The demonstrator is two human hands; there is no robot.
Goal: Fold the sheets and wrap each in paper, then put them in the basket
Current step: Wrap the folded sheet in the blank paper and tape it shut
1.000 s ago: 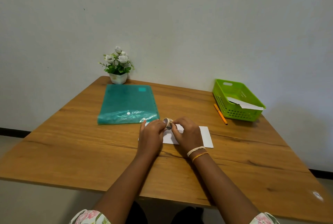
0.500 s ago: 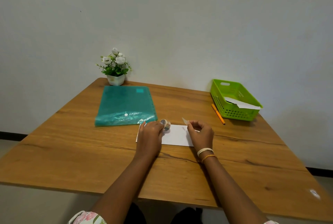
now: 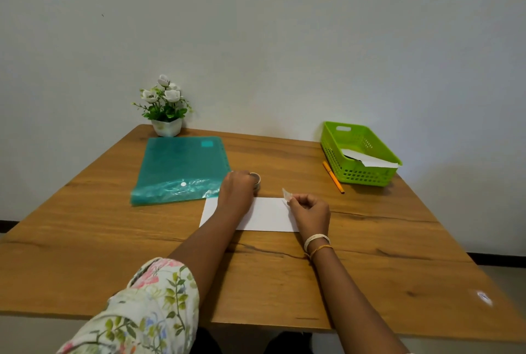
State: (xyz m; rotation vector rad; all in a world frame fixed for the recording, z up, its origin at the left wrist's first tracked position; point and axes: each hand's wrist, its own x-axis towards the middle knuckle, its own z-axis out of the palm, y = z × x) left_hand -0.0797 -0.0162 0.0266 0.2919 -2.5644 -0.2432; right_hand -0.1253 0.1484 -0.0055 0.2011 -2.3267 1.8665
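Note:
A folded white paper packet [image 3: 267, 215] lies flat on the wooden table [image 3: 113, 239] in front of me. My left hand [image 3: 236, 189] reaches past the packet's far edge and holds a small roll of tape [image 3: 256, 180] down near the table. My right hand [image 3: 308, 208] hovers over the packet's right end and pinches a short torn strip of tape [image 3: 287, 195] that sticks up. The green basket [image 3: 336, 151] stands at the far right with a white wrapped sheet [image 3: 367, 158] inside.
A teal plastic folder [image 3: 179, 168] lies far left of the packet. A white pot of flowers [image 3: 165, 108] stands at the back by the wall. An orange pen [image 3: 333, 177] lies just left of the basket.
My hands came apart from the roll: the right one pulled off a strip of tape and moved right, the left one carried the roll forward past the packet's far edge.

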